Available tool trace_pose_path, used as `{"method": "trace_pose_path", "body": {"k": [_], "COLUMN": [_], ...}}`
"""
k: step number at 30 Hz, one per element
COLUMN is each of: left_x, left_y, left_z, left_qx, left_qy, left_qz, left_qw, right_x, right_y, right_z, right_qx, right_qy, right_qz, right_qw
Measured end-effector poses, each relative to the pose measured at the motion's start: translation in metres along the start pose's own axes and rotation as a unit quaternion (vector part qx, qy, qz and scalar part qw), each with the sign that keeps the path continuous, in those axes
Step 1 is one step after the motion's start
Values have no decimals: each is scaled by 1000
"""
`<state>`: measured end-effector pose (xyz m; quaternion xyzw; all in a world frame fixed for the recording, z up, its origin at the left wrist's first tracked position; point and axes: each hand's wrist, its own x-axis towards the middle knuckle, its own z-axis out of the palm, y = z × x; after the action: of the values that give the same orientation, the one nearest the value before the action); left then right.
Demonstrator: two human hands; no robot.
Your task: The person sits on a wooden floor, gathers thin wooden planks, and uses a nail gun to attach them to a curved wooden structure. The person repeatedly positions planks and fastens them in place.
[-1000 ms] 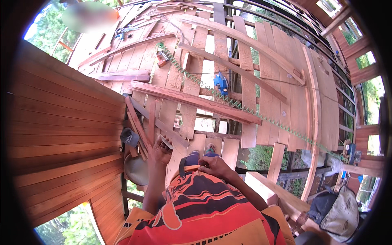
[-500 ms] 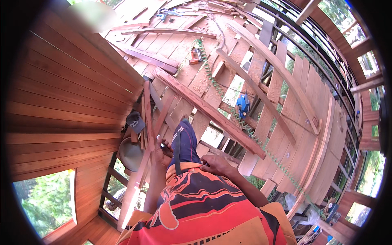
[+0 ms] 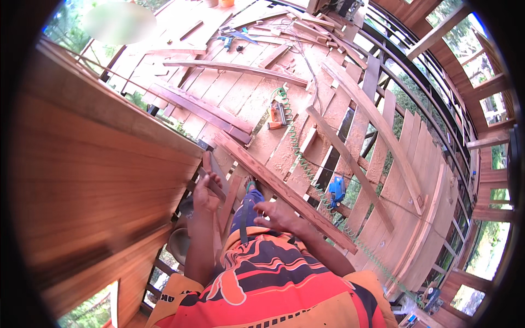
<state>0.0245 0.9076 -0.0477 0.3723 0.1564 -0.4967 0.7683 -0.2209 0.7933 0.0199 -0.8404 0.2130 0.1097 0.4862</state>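
My left hand (image 3: 206,194) is raised beside the plank wall, its fingers loosely bent and apart. It overlaps a narrow reddish wood strip (image 3: 206,160) that runs behind it; whether they touch I cannot tell. My right hand (image 3: 274,215) is in front of my waist, over my blue-trousered leg, with fingers spread and nothing visible in them. A long, thick reddish beam (image 3: 284,191) lies diagonally just beyond it. Another reddish board (image 3: 229,202) slants between my left hand and my leg.
An orange nail gun (image 3: 278,115) with a coiled green hose (image 3: 295,145) lies on the sawdust-covered plank floor. A blue power tool (image 3: 337,191) rests near gaps between the floor planks. Long boards (image 3: 377,109) lie to the right. The plank wall (image 3: 109,158) rises on my left.
Both hands have lifted away from my waist, the left toward the wall strip and the right forward with fingers spreading. My view has shifted, bringing more of the far floor into sight.
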Motion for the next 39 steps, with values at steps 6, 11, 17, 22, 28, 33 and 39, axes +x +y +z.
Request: {"method": "trace_pose_path", "body": {"k": [6, 11, 17, 22, 28, 33, 39], "left_x": [73, 66, 51, 14, 44, 104, 133], "left_y": [105, 107, 15, -83, -215, -223, -235], "left_z": [43, 29, -84, -62, 48, 101, 106], "left_qx": [-48, 53, 359, 457, 466, 467, 483], "left_qy": [-38, 67, 189, 333, 484, 500, 469], "left_qz": [90, 139, 149, -9, -88, -199, -304], "left_qw": [994, 987, 902, 825, 735, 702, 674], "right_x": [68, 108, 185, 270, 412, 565, 659], "right_y": [-18, 4, 46, 173, 380, 539, 645], "right_z": [-86, -105, -122, -111, -104, -105, -104], "right_qx": [13, -91, -133, -37, -76, -506, -641], "right_qy": [72, -59, -169, -238, -298, -259, -338], "right_qz": [79, 96, 93, 89, 55, 52, -119], "right_qw": [994, 989, 972, 966, 950, 821, 679]}}
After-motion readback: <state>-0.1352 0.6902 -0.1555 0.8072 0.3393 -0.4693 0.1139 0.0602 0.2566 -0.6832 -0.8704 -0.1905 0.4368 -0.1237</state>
